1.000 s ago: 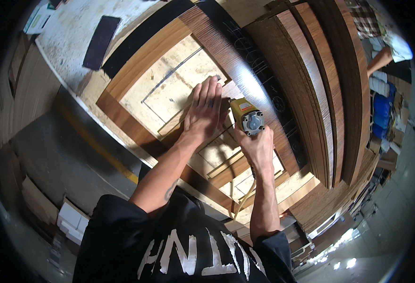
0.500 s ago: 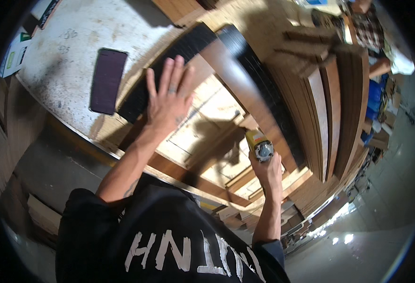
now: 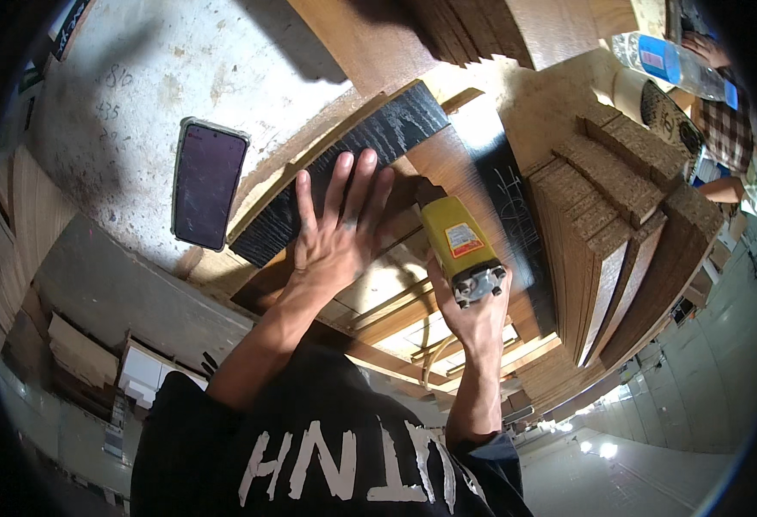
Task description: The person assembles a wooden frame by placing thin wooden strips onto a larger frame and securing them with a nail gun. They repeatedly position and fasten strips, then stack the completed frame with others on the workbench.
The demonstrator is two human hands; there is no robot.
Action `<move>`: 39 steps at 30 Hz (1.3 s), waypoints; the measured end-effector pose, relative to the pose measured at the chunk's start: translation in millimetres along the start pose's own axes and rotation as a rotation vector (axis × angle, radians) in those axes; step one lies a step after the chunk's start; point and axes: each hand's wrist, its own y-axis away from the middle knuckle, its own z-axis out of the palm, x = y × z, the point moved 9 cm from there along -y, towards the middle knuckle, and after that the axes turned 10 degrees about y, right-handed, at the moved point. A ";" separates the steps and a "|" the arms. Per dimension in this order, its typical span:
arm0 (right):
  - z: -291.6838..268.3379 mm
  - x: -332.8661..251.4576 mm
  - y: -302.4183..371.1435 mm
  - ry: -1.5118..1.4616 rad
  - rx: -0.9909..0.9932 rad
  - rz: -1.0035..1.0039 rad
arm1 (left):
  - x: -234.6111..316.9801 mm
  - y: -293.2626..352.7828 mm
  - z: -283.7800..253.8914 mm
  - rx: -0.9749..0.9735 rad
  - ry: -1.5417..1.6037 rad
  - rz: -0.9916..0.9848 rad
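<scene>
My right hand point(image 3: 475, 314) is wrapped round the handle of a yellow nail gun point(image 3: 454, 233) with a grey bolted cap. The gun's nose points at the inner corner of a wooden frame point(image 3: 465, 159), near the joint of two boards. A thin hose point(image 3: 434, 358) hangs below that hand. My left hand point(image 3: 335, 228) lies flat, fingers spread, across the black-edged side point(image 3: 391, 129) of the frame. Its fingertips rest on the dark strip. The gun and my hand hide part of the corner, so contact of the nose with the wood is unclear.
A phone point(image 3: 211, 185) lies on the pale, stained tabletop left of the frame. Stacked brown boards point(image 3: 598, 250) stand close on the right, with more boards point(image 3: 516, 34) at the far side. Beyond the right stack are a water bottle point(image 3: 667, 65) and another person's checked clothing point(image 3: 727, 129).
My right hand has brought the nail gun up and away from me, from the frame's middle to its far corner. My left hand stays flat on the side. The view has shifted closer.
</scene>
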 end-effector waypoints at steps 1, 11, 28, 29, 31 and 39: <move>-6.8 -9.9 -0.7 -0.007 0.048 -0.028 | 0.4 -0.6 -0.5 -0.004 -0.003 0.001; -3.8 -10.7 3.1 0.046 0.018 0.141 | 0.7 -0.3 -0.7 0.029 -0.003 0.028; 2.4 -7.3 -3.9 0.122 0.037 0.027 | 3.2 1.4 -4.1 -0.026 0.090 0.050; 4.6 -4.9 -3.8 0.160 0.051 0.027 | 2.3 2.0 -5.5 -0.028 0.110 0.051; 3.1 -11.3 -6.5 0.119 0.034 0.002 | 0.9 2.9 -5.0 -0.026 0.127 0.048; 1.5 8.9 63.9 -0.066 0.112 0.043 | 0.6 2.6 -10.4 0.133 0.012 0.116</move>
